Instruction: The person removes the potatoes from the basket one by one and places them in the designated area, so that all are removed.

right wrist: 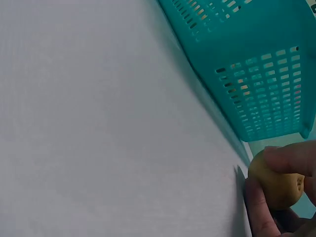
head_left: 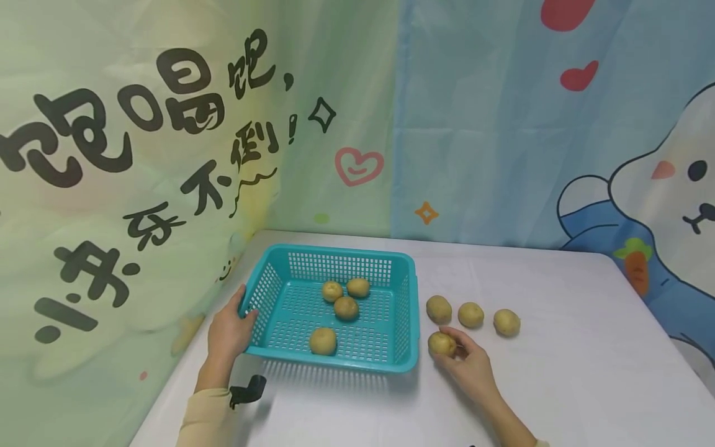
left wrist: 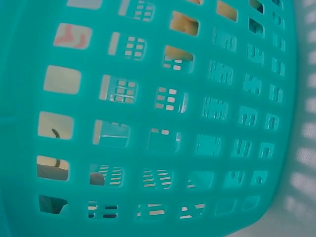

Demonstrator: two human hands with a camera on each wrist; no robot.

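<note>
A teal plastic basket [head_left: 363,365] with perforated walls has several potatoes inside, one [head_left: 323,341] apart from the others near the front. My left hand [head_left: 230,329] grips the basket's left side, thumb over the rim; its wrist view is filled by the basket's perforated wall [left wrist: 192,131]. Beyond the basket's right wall, my right hand [head_left: 466,366] holds a potato [head_left: 442,343] between thumb and fingers. In the right wrist view the same potato [right wrist: 276,182] shows close to the basket corner. Three more potatoes lie in a row behind this hand, the middle one [head_left: 471,315] among them.
The table [head_left: 570,372] has a white cover. A printed curtain [head_left: 475,155] hangs behind it, and another printed sheet [head_left: 139,205] runs along the left side. A black strap-like piece [head_left: 248,392] sticks out by the left wrist.
</note>
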